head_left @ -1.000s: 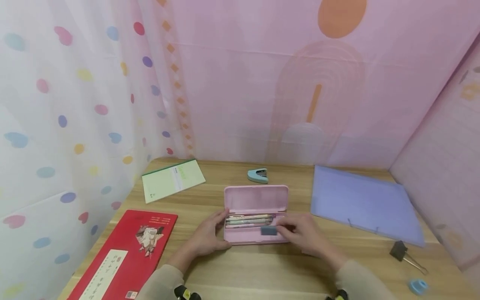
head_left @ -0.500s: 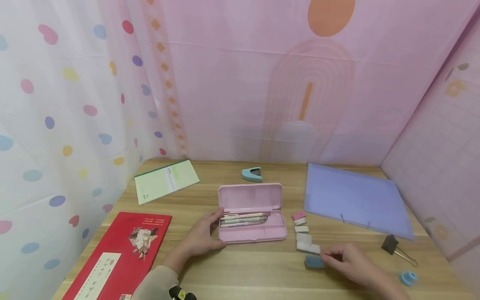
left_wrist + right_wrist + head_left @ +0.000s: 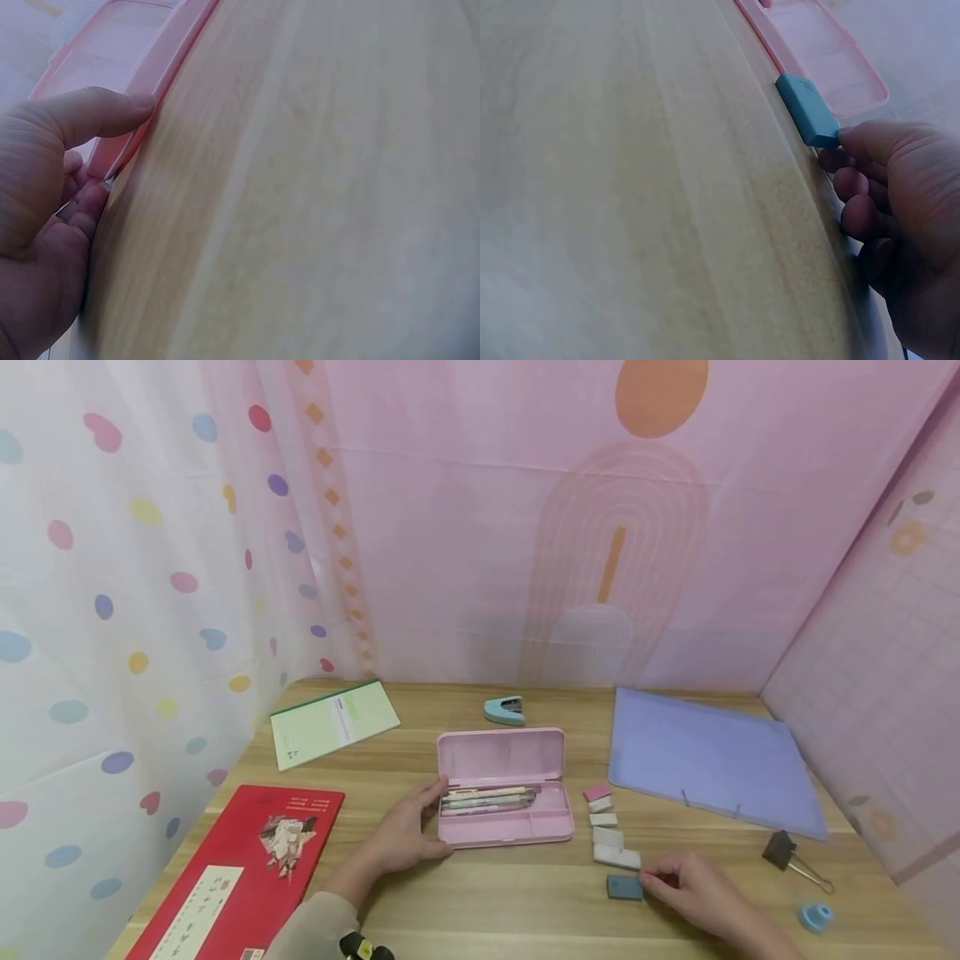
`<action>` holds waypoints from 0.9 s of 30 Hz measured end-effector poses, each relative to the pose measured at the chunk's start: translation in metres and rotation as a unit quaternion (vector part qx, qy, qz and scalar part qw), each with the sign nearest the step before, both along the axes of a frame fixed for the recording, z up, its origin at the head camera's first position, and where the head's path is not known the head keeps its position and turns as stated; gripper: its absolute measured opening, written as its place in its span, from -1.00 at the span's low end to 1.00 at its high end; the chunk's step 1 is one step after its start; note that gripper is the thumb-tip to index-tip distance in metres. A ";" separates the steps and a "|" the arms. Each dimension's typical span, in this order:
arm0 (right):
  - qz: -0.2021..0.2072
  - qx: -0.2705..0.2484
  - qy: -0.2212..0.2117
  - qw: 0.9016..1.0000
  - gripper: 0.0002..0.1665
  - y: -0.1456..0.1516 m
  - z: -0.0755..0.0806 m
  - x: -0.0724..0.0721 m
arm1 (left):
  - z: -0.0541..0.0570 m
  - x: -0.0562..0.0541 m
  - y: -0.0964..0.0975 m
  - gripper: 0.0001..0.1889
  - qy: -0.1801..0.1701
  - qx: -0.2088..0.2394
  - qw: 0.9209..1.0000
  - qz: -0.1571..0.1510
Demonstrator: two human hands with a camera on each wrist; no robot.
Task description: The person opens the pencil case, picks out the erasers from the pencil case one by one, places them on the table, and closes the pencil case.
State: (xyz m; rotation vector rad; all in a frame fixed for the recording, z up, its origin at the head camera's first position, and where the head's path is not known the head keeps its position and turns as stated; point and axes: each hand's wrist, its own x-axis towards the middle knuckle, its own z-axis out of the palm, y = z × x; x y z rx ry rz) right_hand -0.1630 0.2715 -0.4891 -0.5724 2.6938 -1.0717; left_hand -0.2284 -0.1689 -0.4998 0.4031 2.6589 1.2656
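A pink pencil case (image 3: 506, 837) stands with its lid up in the middle of the table, several pens (image 3: 491, 799) lying in its back compartment. My left hand (image 3: 405, 831) holds the left end of the case, thumb at the front corner and fingers at the side; the left wrist view shows the thumb (image 3: 112, 112) along its edge. In front and to the right, my right hand (image 3: 693, 889) pinches the right end of a blue-grey eraser (image 3: 624, 887), low over the tabletop. The right wrist view shows the eraser (image 3: 808, 111) at the thumb tip.
Several white erasers (image 3: 617, 856) and a pink one (image 3: 597, 792) form a line right of the case. Around lie a mini stapler (image 3: 504, 710), green notebook (image 3: 335, 724), red book (image 3: 247, 860), purple folder (image 3: 712, 760), black binder clip (image 3: 780, 850) and small blue cap-like object (image 3: 815, 917).
My right hand has carried the blue-grey eraser out of the pencil case to the table at the front right, uncovering the line of erasers. My left hand stays on the case.
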 end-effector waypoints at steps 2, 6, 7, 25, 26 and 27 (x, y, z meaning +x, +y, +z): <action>-0.006 0.004 0.011 1.000 -0.78 -0.001 -0.001 0.000 | 0.001 0.000 0.000 0.07 -0.002 -0.002 1.000 0.002; -0.017 0.006 0.029 0.999 -0.79 -0.001 -0.003 0.001 | 0.001 0.000 0.000 0.07 0.003 0.000 1.000 0.001; -0.019 0.007 0.030 0.999 -0.79 -0.001 -0.003 0.002 | 0.001 0.000 0.000 0.07 0.004 0.001 1.000 0.000; -0.039 -0.025 0.038 0.998 -0.20 -0.083 0.053 -0.088 | 0.057 -0.011 0.005 0.09 0.017 -0.035 0.999 0.033; -0.047 -0.023 0.032 0.998 -0.18 -0.089 0.053 -0.094 | 0.058 -0.015 0.008 0.06 0.018 -0.040 0.998 0.033; -0.056 -0.017 0.029 0.998 -0.17 -0.095 0.052 -0.100 | 0.058 -0.019 0.010 0.02 0.015 -0.043 0.998 0.037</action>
